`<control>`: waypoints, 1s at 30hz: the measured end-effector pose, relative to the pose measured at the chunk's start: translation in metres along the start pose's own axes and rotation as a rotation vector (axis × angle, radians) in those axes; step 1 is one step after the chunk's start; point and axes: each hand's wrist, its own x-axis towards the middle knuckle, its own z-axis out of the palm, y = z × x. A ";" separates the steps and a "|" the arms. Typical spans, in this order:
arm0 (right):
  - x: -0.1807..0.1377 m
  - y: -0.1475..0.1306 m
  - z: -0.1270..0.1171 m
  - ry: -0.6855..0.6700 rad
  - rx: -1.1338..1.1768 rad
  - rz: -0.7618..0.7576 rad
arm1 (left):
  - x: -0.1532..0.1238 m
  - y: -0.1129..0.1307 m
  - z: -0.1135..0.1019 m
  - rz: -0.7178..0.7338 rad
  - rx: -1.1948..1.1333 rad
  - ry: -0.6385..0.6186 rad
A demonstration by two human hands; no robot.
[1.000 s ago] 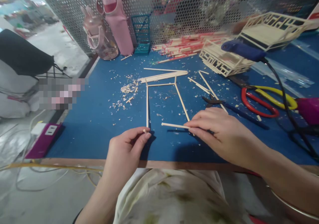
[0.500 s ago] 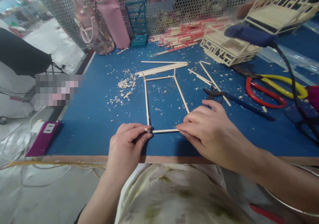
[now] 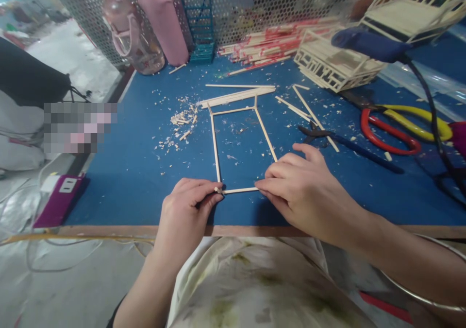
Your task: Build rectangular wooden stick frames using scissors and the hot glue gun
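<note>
On the blue table top lies a four-sided frame of thin wooden sticks [image 3: 216, 150], with short sticks rising at its far corners. My left hand [image 3: 187, 205] pinches the near left corner, where a short stick's end shows between thumb and forefinger. My right hand [image 3: 304, 184] grips the right end of the near stick [image 3: 240, 190] between thumb and fingertips. That stick's left end meets the corner at my left fingertips, and whether it is joined there I cannot tell. The near right corner is hidden behind my right hand. Blue-handled pliers [image 3: 364, 153] lie just beyond my right hand.
Loose sticks [image 3: 240, 96] and wood scraps [image 3: 180, 119] lie beyond the frame. Red-and-yellow-handled scissors [image 3: 391, 146], a blue-handled corded tool [image 3: 367, 43] and two slatted wooden assemblies [image 3: 338, 63] are at right. Bundled sticks [image 3: 269, 41] and pink bottles [image 3: 165, 24] stand at the back.
The near stick's left end has come closer to the corner at my left fingertips, narrowing the gap. My right hand has shifted slightly left with it. The camera view has tilted a little.
</note>
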 end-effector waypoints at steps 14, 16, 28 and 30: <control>0.002 0.000 0.002 -0.024 -0.009 0.001 | 0.000 -0.001 0.001 -0.012 0.035 -0.042; 0.001 0.002 -0.002 -0.019 -0.009 -0.006 | 0.000 -0.003 -0.001 -0.018 0.035 -0.058; -0.046 0.018 -0.012 0.155 0.118 0.328 | 0.012 0.049 0.010 0.300 0.054 0.067; -0.047 0.013 -0.007 0.202 0.121 0.354 | 0.022 0.054 0.021 0.337 0.084 0.005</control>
